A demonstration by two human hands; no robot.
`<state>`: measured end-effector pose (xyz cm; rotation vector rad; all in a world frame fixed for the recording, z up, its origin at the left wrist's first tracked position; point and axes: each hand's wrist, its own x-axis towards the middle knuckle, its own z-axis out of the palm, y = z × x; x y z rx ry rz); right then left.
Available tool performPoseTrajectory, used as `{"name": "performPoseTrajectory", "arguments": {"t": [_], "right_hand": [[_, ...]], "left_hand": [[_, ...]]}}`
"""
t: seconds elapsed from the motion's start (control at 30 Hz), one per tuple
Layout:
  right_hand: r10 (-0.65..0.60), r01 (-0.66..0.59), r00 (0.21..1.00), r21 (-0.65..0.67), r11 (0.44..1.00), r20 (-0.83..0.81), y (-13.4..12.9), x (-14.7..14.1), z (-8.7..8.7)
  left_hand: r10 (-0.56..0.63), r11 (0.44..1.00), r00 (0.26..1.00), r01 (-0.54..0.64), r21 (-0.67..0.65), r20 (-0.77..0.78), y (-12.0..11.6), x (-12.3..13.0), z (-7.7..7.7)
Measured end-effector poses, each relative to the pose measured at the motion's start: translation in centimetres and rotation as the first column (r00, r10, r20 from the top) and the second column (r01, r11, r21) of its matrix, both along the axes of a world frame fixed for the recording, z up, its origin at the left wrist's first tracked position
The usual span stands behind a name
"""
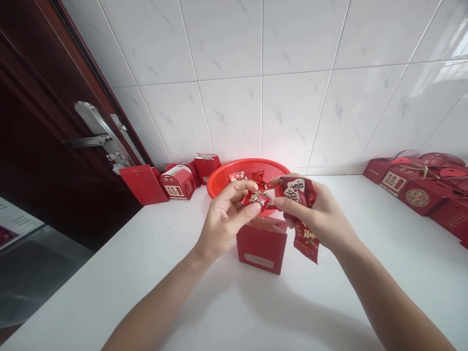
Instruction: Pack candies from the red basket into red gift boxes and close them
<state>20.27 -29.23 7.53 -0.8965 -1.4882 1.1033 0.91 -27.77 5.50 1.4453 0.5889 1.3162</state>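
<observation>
Between the thumb and fingers of my left hand point(228, 214) is a small red wrapped candy point(256, 199). My right hand point(318, 209) grips several red snack packets point(306, 239), one hanging down below the palm and another with white lettering facing me. Both hands are raised close together above a red paper box point(262, 246) that stands upright on the white table with its top flaps open. Behind the hands sits a red plastic basket point(219, 176) with more red wrapped sweets in it, partly hidden by my fingers.
Red boxes point(179, 181) stand at the back left beside a flat red carton point(145, 185). Several closed red gift boxes point(417, 197) are grouped on the right. A tiled wall point(234, 112) runs behind the table, and a dark door point(47, 107) is at the left.
</observation>
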Motion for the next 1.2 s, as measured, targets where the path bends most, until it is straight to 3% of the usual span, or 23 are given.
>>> {"name": "performPoseTrajectory", "arguments": {"t": [0.17,0.37,0.57,0.77,0.97,1.2], "right_hand": [[0.029,-0.031,0.999,-0.063,0.998,-0.034,-0.2,-0.6,-0.2],[0.014,-0.014,1.0,0.001,1.0,-0.017,-0.1,-0.7,-0.3],[0.039,-0.038,0.998,0.011,0.999,-0.051,-0.4,-0.7,-0.3],[-0.056,0.053,0.998,0.117,0.992,0.022,-0.5,-1.2,-0.7],[-0.102,0.082,0.992,0.221,0.972,0.08,-0.4,-1.1,-0.9],[-0.164,0.138,0.98,0.213,0.967,0.111,-0.5,-1.1,-0.7]], "left_hand": [[0.084,0.996,0.996,-0.084,0.021,-0.033,-0.2,0.2,0.0],[0.081,0.997,0.996,-0.081,0.006,-0.038,-0.3,0.3,-0.1],[0.166,0.986,0.985,-0.165,0.024,-0.04,-0.4,0.5,-0.1],[0.186,0.976,0.982,-0.181,0.124,-0.035,-0.8,0.5,-0.1],[0.189,0.979,0.982,-0.188,0.078,-0.008,-0.7,0.6,-0.1],[0.146,0.989,0.989,-0.145,0.038,-0.031,-0.4,0.5,0.0]]}}
